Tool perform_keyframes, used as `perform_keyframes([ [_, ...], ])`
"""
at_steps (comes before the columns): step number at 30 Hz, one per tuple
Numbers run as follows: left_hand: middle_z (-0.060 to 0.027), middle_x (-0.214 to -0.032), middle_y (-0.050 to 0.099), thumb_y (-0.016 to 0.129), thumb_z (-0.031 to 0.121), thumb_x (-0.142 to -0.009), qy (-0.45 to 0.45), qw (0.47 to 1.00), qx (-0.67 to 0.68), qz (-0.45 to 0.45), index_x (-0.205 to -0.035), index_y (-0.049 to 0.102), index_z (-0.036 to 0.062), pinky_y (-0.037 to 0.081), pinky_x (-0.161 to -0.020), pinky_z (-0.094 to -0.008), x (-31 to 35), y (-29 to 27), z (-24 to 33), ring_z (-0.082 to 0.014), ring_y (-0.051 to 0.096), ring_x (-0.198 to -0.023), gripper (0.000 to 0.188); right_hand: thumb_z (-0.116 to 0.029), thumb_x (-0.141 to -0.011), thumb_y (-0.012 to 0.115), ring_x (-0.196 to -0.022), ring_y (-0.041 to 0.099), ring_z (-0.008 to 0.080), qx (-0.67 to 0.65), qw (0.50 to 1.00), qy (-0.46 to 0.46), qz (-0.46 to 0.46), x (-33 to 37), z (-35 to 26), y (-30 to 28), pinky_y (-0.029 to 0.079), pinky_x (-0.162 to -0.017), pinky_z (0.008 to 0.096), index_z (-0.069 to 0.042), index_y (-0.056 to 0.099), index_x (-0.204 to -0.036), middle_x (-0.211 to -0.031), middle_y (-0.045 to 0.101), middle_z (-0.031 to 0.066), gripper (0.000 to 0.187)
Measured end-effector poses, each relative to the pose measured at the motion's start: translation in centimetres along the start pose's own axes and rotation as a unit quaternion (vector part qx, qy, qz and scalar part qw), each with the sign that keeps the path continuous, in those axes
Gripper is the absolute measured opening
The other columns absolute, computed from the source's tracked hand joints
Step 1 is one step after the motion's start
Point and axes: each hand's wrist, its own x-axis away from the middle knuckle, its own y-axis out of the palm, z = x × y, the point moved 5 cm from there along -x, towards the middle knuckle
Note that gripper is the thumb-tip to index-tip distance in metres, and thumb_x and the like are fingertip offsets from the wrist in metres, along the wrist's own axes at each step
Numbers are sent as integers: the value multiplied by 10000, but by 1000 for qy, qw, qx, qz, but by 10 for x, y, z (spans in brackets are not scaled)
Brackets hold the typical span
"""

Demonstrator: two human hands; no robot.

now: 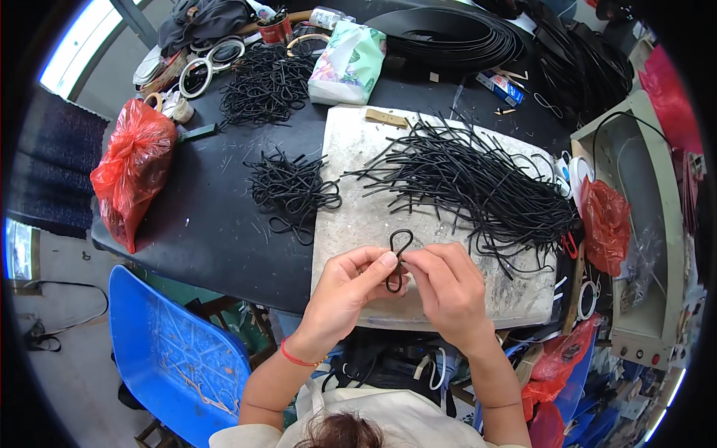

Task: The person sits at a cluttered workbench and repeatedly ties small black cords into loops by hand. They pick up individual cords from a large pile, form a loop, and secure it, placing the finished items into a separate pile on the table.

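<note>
Between my hands, above the near edge of a worn pale board (351, 216), is a black cord (402, 236) bent into a figure-eight-like loop. My left hand (349, 287) pinches the loop at its middle between thumb and fingers. The fingertips of my right hand (448, 287) are closed at the same crossing, pressed against the cord. Beyond them lies a big heap of straight black cord pieces (470, 179) on the board. A smaller pile of looped black cords (287, 187) rests left of it, partly on the board's edge.
Far left on the black table (209, 201) stands a tied red plastic bag (134, 164). Another tangle of cords (269, 82) lies behind, beside a green-white tissue pack (349, 63). Coiled black strips (455, 37) fill the back. A blue plastic chair (172, 351) sits at the lower left.
</note>
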Motion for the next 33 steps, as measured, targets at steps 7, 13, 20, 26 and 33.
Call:
perform_keyframes([
  [7,-77,-829,614,544,117,-867,1,999,-51,-15,-934,582,-37,510,-691,-244,3,8,4,-101,580,-738,173,35,-653,646,-668,542,242,-24,999,32,24,7,4,1,449,-593,325,-11,588,-887,-782,542,92,245],
  [13,-81,-817,609,504,83,-876,45,989,-139,9,-936,537,-37,499,-699,-259,2,4,14,-128,591,-756,138,40,-632,604,-658,526,216,53,997,40,-42,11,0,-18,433,-570,307,-7,607,-925,-788,536,83,297],
  [20,-97,-864,619,536,47,-843,178,850,-489,-77,-927,579,-46,468,-709,-240,19,25,29,-119,593,-774,133,40,-684,603,-680,522,221,-27,996,25,-79,-13,9,-23,429,-574,296,-43,626,-883,-778,531,70,217],
  [26,-86,-870,602,543,83,-861,26,989,-136,-43,-1080,518,-52,473,-699,-226,8,13,19,-113,579,-759,259,20,-723,609,-699,525,233,-115,984,127,-57,11,14,-3,435,-578,307,-13,605,-880,-793,535,81,161],
  [33,-65,-857,601,549,67,-850,9,992,-112,-58,-1084,529,-27,473,-692,-226,6,12,13,-97,568,-751,253,27,-722,606,-667,529,234,-122,985,105,-62,20,10,2,432,-575,306,-10,607,-937,-786,546,95,218],
])
